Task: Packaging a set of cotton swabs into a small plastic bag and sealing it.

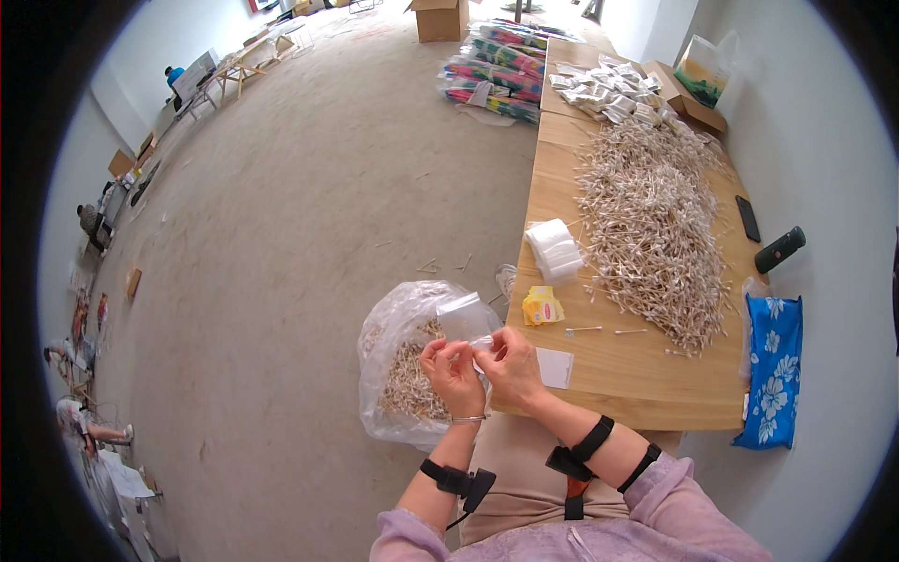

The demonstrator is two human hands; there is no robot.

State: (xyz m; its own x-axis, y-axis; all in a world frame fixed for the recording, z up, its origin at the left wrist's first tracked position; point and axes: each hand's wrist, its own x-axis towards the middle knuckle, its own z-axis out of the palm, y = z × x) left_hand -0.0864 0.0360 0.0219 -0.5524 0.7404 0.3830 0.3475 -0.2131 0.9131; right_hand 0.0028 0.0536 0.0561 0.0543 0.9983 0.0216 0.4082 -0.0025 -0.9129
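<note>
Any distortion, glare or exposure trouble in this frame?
Head view: black vignetting at both sides, with fisheye bowing along the wooden table; head view: washed-out brightness at the top, beyond the table; head view: pale sheen on the held clear bag.

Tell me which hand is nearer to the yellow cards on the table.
Right. The right hand is below and slightly left of the yellow cards in the picture; the left hand is farther left, beyond the right hand.
</note>
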